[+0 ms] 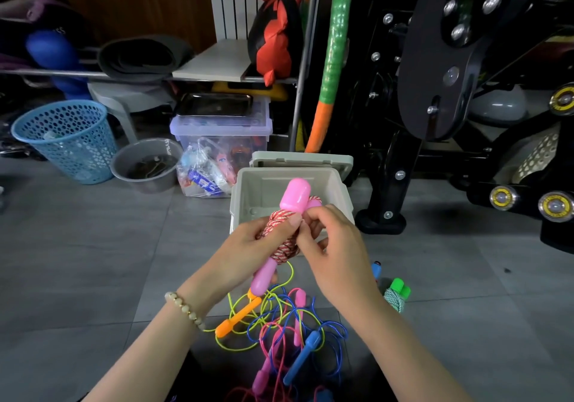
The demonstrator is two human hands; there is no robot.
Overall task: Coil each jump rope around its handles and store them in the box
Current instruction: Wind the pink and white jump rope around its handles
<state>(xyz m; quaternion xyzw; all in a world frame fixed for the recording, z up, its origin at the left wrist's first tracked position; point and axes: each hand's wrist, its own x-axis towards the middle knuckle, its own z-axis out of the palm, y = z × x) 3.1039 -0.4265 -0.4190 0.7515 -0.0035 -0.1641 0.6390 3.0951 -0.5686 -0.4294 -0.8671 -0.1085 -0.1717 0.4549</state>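
A pink-handled jump rope (294, 196) with red-and-white cord wound round its handles is held upright in front of the open beige box (248, 196). My left hand (248, 246) grips the coiled cord from the left. My right hand (329, 246) pinches the cord at the coil's right side. Below on the floor lies a tangle of loose ropes: an orange handle (237, 317) with yellow cord, a blue handle (306, 355) with blue cord, a pink handle (299, 305). A coiled green-handled rope (397, 296) lies to the right.
The box's lid (301, 159) leans behind it. A clear storage bin (220, 128), plastic bag (202, 171), grey basin (146, 165) and blue basket (66, 140) stand at the back left. Black gym machine (450, 90) fills the right. Grey tiled floor (93, 261) spreads left.
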